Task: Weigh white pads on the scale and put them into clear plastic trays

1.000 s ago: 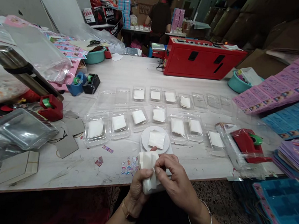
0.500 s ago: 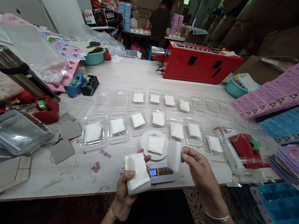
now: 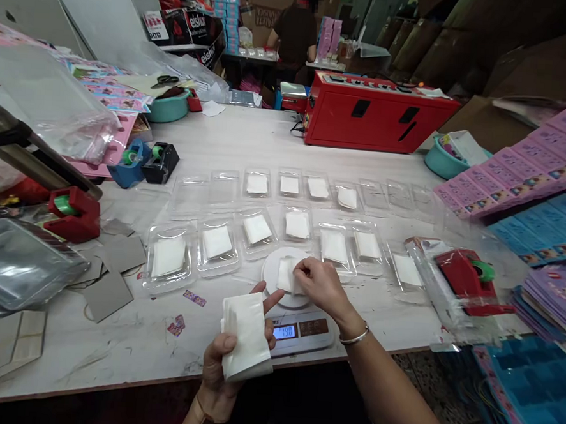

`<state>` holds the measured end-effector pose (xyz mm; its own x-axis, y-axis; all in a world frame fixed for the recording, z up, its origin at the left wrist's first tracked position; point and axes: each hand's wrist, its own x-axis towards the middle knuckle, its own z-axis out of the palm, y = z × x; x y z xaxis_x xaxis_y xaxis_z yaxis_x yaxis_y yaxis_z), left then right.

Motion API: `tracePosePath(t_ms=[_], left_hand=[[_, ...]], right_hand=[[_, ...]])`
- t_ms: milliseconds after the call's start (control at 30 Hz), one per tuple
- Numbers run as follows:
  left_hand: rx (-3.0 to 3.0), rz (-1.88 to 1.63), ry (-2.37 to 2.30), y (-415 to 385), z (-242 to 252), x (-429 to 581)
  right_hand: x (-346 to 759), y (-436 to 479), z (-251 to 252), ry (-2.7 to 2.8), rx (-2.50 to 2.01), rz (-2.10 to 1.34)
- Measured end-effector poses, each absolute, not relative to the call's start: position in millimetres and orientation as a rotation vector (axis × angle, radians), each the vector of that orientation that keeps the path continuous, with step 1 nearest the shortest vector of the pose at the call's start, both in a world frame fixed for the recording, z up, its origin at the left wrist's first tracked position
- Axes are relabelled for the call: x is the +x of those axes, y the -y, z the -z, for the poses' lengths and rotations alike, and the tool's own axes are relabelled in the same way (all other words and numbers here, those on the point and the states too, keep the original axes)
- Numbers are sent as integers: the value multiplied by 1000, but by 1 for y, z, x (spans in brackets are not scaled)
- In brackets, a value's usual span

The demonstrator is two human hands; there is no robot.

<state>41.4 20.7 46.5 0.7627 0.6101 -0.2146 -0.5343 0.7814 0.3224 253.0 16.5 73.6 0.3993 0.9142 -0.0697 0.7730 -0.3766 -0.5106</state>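
Observation:
My left hand [image 3: 226,362] is closed round a stack of thin white sheets [image 3: 245,334], held upright just in front of the table edge. My right hand [image 3: 321,285] reaches over the round white pan of a small digital scale [image 3: 299,331], its fingers pinched on a white sheet [image 3: 286,275] lying on the small pile there. The scale's blue display is lit. Beyond the scale lie two rows of clear plastic blister trays [image 3: 216,245]; many hold a white sheet, and those at the ends hold none.
Red tape dispensers stand at the left [image 3: 74,214] and right [image 3: 470,281]. A red machine [image 3: 375,115] sits at the back. Grey card pieces [image 3: 110,288] and stickers lie at the left, pink and blue card sheets [image 3: 530,169] at the right. Another person stands far behind.
My right hand pulled one sheet off the stack in my left hand, carried it right, then brought it down onto the scale pan. My left hand dropped slightly with the stack.

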Motion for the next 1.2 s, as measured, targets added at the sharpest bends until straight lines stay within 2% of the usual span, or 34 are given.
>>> tracePosePath(t_ms=[233, 433, 600, 933, 1200], left_hand=[[207, -592, -307, -26, -46, 46], [212, -712, -375, -29, -56, 30], [226, -759, -377, -30, -68, 23], [354, -716, -430, -37, -67, 37], [493, -671, -616, -34, -49, 58]], right_hand=[[253, -17, -73, 1490, -2218, -474], [286, 4, -88, 1403, -2084, -266], [309, 16, -98, 1468, -2145, -215], [287, 30, -82, 1408, -2254, -546], [242, 45, -56, 1592, -2266, -238]])
